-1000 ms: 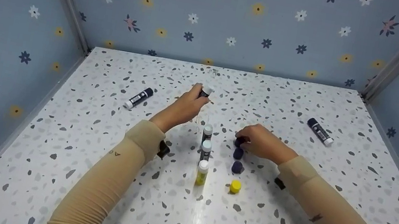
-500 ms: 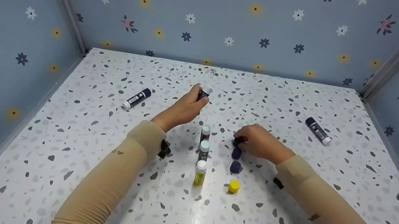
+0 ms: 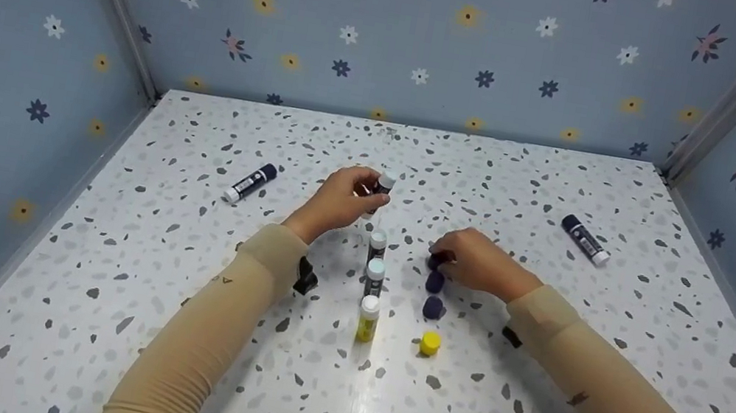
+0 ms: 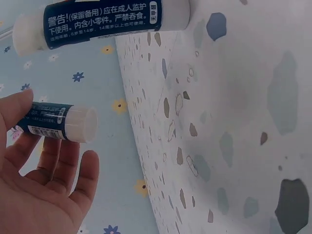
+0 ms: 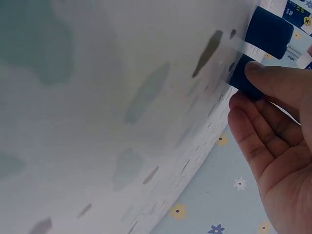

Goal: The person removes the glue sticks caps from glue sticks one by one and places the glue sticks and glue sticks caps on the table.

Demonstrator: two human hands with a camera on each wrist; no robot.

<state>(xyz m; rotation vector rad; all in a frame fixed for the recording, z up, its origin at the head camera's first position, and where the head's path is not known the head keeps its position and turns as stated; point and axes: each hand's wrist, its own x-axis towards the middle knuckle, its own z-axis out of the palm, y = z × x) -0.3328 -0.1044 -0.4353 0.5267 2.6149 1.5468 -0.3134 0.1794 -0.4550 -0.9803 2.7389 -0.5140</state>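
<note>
My left hand grips an uncapped glue stick between thumb and fingers. The stick has a navy label and a whitish end, and it is held nearly upright at the far end of a row. That row has two navy-labelled glue sticks and a yellow glue stick, all upright without caps. My right hand pinches a navy cap at the table surface, partly hidden by the fingers in the head view. Nearer to me are two more navy caps and a yellow cap.
A capped glue stick lies on its side at the left, and another capped glue stick lies at the right. Blue flowered panels wall in the speckled table at the back and sides.
My left hand has come a little nearer to the row, and the glue stick in it is now more upright. The right hand keeps its place on the navy cap.
</note>
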